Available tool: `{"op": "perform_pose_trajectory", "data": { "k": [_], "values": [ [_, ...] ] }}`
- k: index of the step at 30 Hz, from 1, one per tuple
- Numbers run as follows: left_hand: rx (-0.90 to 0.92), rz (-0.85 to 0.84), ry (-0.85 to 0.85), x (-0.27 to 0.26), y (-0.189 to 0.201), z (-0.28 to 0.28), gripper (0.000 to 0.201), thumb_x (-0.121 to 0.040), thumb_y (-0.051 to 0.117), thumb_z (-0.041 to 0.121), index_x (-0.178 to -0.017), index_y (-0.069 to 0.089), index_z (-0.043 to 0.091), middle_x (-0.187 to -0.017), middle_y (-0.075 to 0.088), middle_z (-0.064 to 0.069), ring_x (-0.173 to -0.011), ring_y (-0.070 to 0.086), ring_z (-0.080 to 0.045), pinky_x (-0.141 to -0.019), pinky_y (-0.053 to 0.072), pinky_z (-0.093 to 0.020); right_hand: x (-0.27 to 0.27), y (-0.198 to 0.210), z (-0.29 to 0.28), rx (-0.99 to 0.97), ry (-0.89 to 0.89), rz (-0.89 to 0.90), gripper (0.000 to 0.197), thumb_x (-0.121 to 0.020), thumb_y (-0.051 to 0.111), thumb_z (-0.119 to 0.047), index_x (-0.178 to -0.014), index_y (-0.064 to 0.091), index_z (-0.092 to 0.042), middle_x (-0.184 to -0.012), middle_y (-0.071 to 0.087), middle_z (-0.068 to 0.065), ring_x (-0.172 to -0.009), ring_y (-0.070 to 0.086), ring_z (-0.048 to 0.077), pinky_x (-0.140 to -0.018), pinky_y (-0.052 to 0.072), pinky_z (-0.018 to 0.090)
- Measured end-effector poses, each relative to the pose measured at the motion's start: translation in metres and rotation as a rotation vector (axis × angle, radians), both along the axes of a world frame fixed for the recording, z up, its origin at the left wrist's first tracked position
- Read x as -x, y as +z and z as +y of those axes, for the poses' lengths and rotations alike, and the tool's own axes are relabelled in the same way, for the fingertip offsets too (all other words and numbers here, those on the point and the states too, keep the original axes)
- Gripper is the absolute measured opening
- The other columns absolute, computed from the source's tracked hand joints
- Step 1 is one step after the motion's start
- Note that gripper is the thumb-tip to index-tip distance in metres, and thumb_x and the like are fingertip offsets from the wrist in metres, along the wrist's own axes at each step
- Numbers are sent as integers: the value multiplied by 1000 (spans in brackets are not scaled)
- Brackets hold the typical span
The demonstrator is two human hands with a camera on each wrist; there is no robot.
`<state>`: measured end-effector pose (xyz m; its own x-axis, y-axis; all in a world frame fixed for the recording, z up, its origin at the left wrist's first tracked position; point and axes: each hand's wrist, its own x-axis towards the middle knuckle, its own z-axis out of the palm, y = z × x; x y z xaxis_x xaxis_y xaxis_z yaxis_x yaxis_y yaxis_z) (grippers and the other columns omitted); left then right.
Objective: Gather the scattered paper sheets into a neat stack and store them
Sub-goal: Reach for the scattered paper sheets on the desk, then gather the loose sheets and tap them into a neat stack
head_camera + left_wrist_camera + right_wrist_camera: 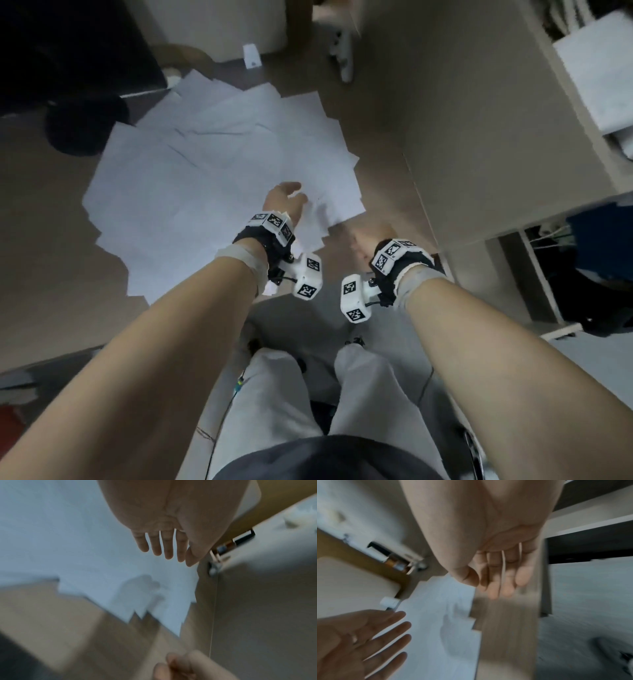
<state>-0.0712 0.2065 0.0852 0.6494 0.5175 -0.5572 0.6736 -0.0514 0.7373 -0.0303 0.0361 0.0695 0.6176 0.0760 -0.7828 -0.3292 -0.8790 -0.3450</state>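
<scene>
Several white paper sheets point(219, 164) lie fanned and overlapping on a tan desk top point(44, 205). My left hand point(286, 198) hovers over the sheets' near right corner, fingers straight and spread, holding nothing; the left wrist view shows it point(163, 550) above the paper point(85, 561) with its shadow on the sheets. My right hand point(364, 240) is blurred, just right of the paper's edge over bare desk. In the right wrist view its fingers point(503, 582) are extended and empty, with the paper point(440, 622) to the left.
A dark bag point(61, 51) and a round black object point(85, 126) sit at the far left. A white power strip point(342, 58) lies at the back. A shelf unit point(513, 120) with a white paper stack point(603, 78) stands to the right. My legs point(308, 394) show below.
</scene>
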Motion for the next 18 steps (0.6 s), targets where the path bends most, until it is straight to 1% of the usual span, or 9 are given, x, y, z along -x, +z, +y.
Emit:
{"op": "perform_pose_trajectory", "data": {
  "k": [2, 4, 5, 6, 7, 9, 13, 15, 18],
  "values": [
    [-38, 19, 75, 19, 3, 53, 38, -83, 63, 16, -121, 64, 15, -130, 61, -9, -121, 57, -24, -106, 43, -37, 2, 16, 52, -34, -5, -118, 18, -87, 52, -24, -72, 50, -15, -79, 54, 5, -80, 55, 28, -72, 46, 30],
    [-73, 59, 129, 39, 1, 103, 40, -79, 64, 21, -118, 64, 19, -131, 59, -8, -122, 55, -27, -106, 43, -39, 6, 27, 101, -77, 11, -173, 14, -83, 51, -26, -75, 53, -15, -79, 55, 8, -81, 53, 30, -71, 42, 30],
    [-88, 102, 148, 49, 0, 125, 41, -77, 64, 24, -119, 63, 21, -133, 57, -8, -123, 53, -28, -105, 43, -39, 9, 20, 125, -83, 15, -187, 15, -82, 51, -30, -87, 59, -18, -91, 58, 10, -90, 55, 31, -78, 43, 30],
    [-110, 158, 157, 58, -4, 144, 43, -78, 64, 26, -121, 61, 24, -135, 55, -7, -124, 52, -29, -105, 43, -39, 14, 15, 144, -72, 5, -162, 32, -82, 53, -33, -110, 59, -18, -112, 59, 12, -104, 55, 32, -88, 45, 33],
    [-133, 233, 155, 68, -7, 161, 45, -81, 64, 28, -125, 58, 25, -137, 52, -6, -125, 50, -30, -105, 43, -39, 21, 7, 157, -49, 0, -133, 51, -82, 55, -34, -130, 50, -17, -130, 53, 12, -116, 52, 34, -95, 44, 37],
    [-157, 373, 118, 84, -17, 185, 56, -82, 62, 33, -137, 48, 27, -147, 40, -6, -131, 44, -32, -109, 38, -44, 29, -4, 180, -13, -8, -116, 70, -80, 57, -32, -144, 32, -16, -140, 44, 14, -121, 50, 35, -95, 45, 40],
    [-176, 529, 2, 99, -35, 202, 78, -83, 62, 38, -151, 25, 26, -157, 19, -6, -142, 28, -34, -114, 27, -52, 29, -16, 199, 110, -25, -153, 74, -81, 58, -30, -146, 26, -12, -142, 37, 15, -126, 43, 36, -94, 40, 41],
    [-190, 555, -4, 95, -38, 202, 80, -81, 65, 38, -151, 27, 26, -155, 21, -6, -141, 27, -32, -114, 27, -50, 22, -18, 197, 232, -79, -169, 71, -76, 60, -34, -136, 32, -7, -133, 43, 16, -120, 46, 36, -94, 42, 42],
    [-177, 561, 5, 76, -36, 201, 81, -76, 70, 40, -145, 33, 22, -145, 33, -10, -134, 35, -33, -109, 34, -47, 3, -20, 191, 327, -177, -91, 70, -66, 58, -42, -122, 37, -6, -115, 49, 13, -100, 54, 32, -74, 45, 36]
  ]
}}
